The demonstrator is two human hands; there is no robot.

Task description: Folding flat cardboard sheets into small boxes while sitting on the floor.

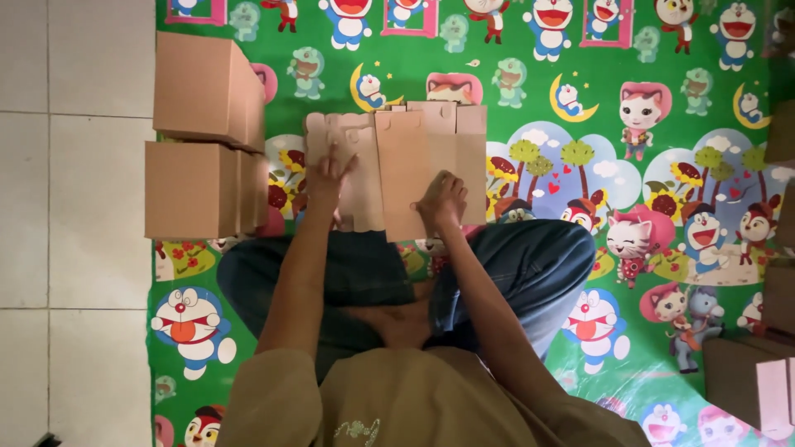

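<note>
Knees crossed on mat; left hand and right hand press flat, ungripping, on cardboard sheet just ahead. Folding step, likely; next needs creasing flaps. Finished boxes stacked left.

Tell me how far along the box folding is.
Done: two folded cardboard boxes stand stacked at the left edge of the cartoon mat. In hand: a flat cardboard blank lies on the mat, with the left hand and right hand pressing on it. Left: this blank is still flat, not yet a box.
</note>
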